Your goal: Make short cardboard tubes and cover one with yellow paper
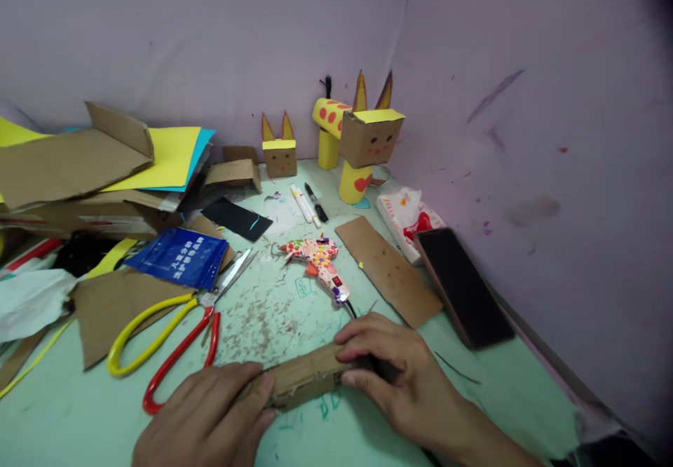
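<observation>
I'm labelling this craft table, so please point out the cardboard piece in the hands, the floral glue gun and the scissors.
Cardboard piece (305,374), head view: its top face.
Floral glue gun (320,257), head view: its patterned body.
Scissors (207,300), head view: near the joint between blades and handles.

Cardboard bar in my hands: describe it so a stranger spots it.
On the pale green tabletop, find the floral glue gun. Nearer the camera, the left hand and right hand hold a cardboard bar by its ends. Unlike the flat cardboard panel on the right, it is thick and narrow.
</observation>
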`<action>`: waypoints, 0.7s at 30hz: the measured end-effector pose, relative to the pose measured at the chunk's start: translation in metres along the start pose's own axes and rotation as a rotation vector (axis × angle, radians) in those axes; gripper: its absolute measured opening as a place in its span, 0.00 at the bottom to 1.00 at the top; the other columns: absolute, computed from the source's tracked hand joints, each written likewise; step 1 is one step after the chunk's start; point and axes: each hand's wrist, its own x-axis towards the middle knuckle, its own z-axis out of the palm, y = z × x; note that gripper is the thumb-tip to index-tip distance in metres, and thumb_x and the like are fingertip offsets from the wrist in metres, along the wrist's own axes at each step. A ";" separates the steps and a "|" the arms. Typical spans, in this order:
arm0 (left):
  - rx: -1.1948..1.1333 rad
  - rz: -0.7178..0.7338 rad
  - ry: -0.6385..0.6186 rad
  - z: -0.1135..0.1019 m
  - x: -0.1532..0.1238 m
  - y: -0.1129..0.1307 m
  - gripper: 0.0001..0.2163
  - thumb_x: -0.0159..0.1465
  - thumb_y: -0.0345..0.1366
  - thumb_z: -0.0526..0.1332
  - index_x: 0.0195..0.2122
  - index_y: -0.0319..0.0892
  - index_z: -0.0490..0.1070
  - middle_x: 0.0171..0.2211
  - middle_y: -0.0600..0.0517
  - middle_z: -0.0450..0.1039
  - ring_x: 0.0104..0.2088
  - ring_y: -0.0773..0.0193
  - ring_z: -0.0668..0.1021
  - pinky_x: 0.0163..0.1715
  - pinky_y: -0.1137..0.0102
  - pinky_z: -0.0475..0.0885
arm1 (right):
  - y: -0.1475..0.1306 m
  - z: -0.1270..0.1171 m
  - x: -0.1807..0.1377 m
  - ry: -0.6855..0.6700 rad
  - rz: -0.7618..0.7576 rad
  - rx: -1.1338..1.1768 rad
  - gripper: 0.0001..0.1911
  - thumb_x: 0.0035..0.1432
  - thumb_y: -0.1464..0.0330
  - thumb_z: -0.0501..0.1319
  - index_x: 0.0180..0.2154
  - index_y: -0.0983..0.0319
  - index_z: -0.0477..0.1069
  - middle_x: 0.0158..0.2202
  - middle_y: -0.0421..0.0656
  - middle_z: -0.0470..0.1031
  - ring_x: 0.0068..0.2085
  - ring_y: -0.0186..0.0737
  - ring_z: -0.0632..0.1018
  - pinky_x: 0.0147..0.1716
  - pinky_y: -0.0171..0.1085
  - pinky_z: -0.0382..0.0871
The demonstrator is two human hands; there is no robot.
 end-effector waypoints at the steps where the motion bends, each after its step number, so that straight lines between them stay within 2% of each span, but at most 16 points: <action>1: 0.000 -0.006 -0.024 -0.001 0.000 0.002 0.08 0.62 0.33 0.59 0.41 0.43 0.73 0.35 0.50 0.78 0.34 0.62 0.78 0.37 0.68 0.69 | -0.005 0.001 0.001 -0.008 -0.032 -0.051 0.07 0.49 0.76 0.66 0.33 0.64 0.76 0.37 0.47 0.77 0.39 0.42 0.77 0.40 0.41 0.71; 5: 0.015 -0.009 -0.055 -0.004 0.001 0.005 0.09 0.60 0.32 0.59 0.42 0.42 0.72 0.35 0.49 0.79 0.35 0.61 0.78 0.38 0.66 0.68 | -0.022 0.014 0.005 -0.036 -0.142 -0.243 0.03 0.51 0.73 0.65 0.32 0.63 0.75 0.31 0.45 0.74 0.33 0.41 0.72 0.32 0.40 0.66; 8: 0.032 0.006 -0.071 -0.005 0.000 0.005 0.10 0.61 0.33 0.58 0.43 0.42 0.72 0.36 0.49 0.79 0.36 0.60 0.78 0.39 0.64 0.68 | -0.023 0.027 0.009 -0.073 -0.200 -0.337 0.03 0.54 0.73 0.62 0.30 0.62 0.74 0.28 0.43 0.73 0.31 0.39 0.70 0.30 0.39 0.62; 13: 0.051 -0.010 -0.100 -0.004 0.000 0.009 0.11 0.62 0.31 0.55 0.44 0.44 0.72 0.38 0.50 0.79 0.36 0.59 0.79 0.40 0.64 0.67 | -0.018 0.039 0.010 -0.145 -0.128 -0.401 0.04 0.54 0.75 0.58 0.29 0.62 0.70 0.28 0.43 0.72 0.30 0.40 0.69 0.29 0.39 0.57; 16: 0.044 -0.021 -0.095 -0.007 -0.002 0.007 0.11 0.60 0.33 0.58 0.44 0.44 0.72 0.38 0.49 0.79 0.36 0.58 0.79 0.42 0.63 0.66 | -0.016 0.039 0.012 -0.182 -0.107 -0.407 0.04 0.54 0.76 0.57 0.29 0.62 0.68 0.29 0.43 0.71 0.31 0.41 0.69 0.30 0.39 0.57; 18: 0.031 -0.117 -0.033 -0.012 -0.006 -0.001 0.14 0.58 0.38 0.62 0.45 0.43 0.70 0.40 0.46 0.79 0.39 0.54 0.78 0.45 0.61 0.66 | -0.015 0.037 0.015 -0.162 -0.105 -0.357 0.05 0.56 0.76 0.56 0.30 0.61 0.67 0.29 0.42 0.70 0.33 0.41 0.69 0.33 0.40 0.59; 21: -0.012 -0.464 0.030 -0.022 -0.015 -0.017 0.23 0.56 0.46 0.63 0.51 0.44 0.67 0.45 0.43 0.76 0.42 0.50 0.78 0.43 0.61 0.70 | -0.014 0.032 0.019 -0.101 -0.052 -0.275 0.08 0.59 0.78 0.53 0.30 0.61 0.64 0.32 0.43 0.69 0.36 0.40 0.69 0.36 0.39 0.63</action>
